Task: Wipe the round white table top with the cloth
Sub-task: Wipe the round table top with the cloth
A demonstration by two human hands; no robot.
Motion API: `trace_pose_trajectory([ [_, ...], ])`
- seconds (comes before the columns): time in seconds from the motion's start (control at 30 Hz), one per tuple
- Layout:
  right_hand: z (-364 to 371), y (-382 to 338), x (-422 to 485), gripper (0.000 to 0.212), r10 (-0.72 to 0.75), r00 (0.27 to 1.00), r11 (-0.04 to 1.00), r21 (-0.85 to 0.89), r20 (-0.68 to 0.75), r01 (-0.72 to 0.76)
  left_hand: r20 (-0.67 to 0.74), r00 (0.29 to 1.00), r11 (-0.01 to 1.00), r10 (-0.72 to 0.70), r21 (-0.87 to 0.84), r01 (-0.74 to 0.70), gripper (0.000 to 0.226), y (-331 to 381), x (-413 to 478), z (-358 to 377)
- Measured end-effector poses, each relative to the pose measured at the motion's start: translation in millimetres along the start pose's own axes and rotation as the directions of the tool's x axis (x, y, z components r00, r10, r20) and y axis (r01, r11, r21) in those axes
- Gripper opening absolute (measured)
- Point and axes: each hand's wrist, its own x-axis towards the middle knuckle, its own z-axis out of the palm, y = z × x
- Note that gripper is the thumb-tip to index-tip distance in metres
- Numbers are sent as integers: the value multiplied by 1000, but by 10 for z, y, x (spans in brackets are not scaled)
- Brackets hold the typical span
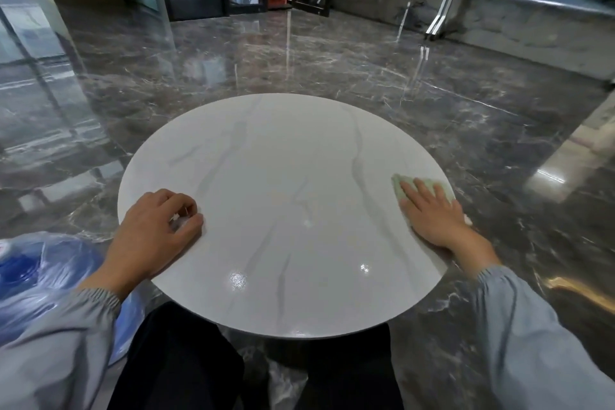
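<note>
- We have our right hand [432, 220] laid flat on the pale green cloth [396, 184]. Its fingers [421, 188] are straight and slightly spread, pressing the cloth down rather than gripping it.
- The cloth lies on the round white table top [283, 176] at its right edge, and its outer corner reaches the rim.
- Our left hand [156, 226] rests at the left edge of the top with its fingers [186, 210] curled in towards the thumb. A small pale speck shows there, but we cannot tell whether they are holding anything.
- We judge the wiping to be under way, with the cloth down and under pressure at the rim.
- The surface shines evenly, with grey veins and no smear or crumb we can make out, so we cannot say which parts are already wiped.
- As far as we can judge, the middle, the far edge and the left side, well apart from the cloth, may still need a pass.
- The left hand would have to lift for the cloth to reach that edge.
</note>
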Motion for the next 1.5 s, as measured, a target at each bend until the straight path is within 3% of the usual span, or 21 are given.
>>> trace_pose_trajectory([
  [0.1,242,-477,-452,58,-189,982,979,-75,-5,188,5,1000,1000,18,3,-18,13,2,13,-25],
  [0.23,610,-1271,-1554,57,-600,799,799,-28,31,601,8,1000,1000,27,-10,-27,18,28,9,-57],
  [0.33,645,-1381,-1928,53,-684,725,728,16,80,686,20,999,999,34,-12,-33,20,33,17,-62],
  [0.4,544,-1221,-1837,52,-673,736,739,31,68,673,23,999,999,32,-13,-32,22,21,34,-66],
  [0.47,441,-958,-1586,52,-607,793,794,10,56,607,17,999,999,34,-25,-34,24,32,35,-61],
  [0.57,249,-381,-1004,54,-364,931,930,-50,34,365,9,999,999,36,-22,-36,23,73,27,-64],
  [0.67,139,101,-615,54,-173,985,985,-19,6,173,11,1000,1000,25,-8,-25,23,74,10,-59],
  [0.83,325,-149,-946,56,-158,987,987,-38,-29,157,7,1000,1000,8,2,-8,24,92,4,-52],
  [0.93,555,-659,-1572,63,-358,934,932,-74,-15,356,16,1000,1000,-1,4,1,26,91,9,-49],
  [1.03,894,-1121,-2091,56,-554,831,832,-81,-51,549,36,999,1000,2,7,-2,24,49,-6,-56],
  [1.17,844,-1139,-2096,52,-594,800,804,-55,-88,592,26,1000,1000,6,-2,-6,11,98,-14,-75],
  [1.27,650,-744,-1844,50,-524,850,850,32,-60,526,24,1000,1000,18,-10,-18,14,103,-4,-81],
  [1.37,454,-298,-1353,51,-320,946,945,57,-49,322,38,999,1000,25,-8,-25,18,76,6,-69],
  [1.5,196,90,-559,55,-111,993,994,18,-27,112,22,1000,1000,16,2,-16,24,46,-4,-42],
])
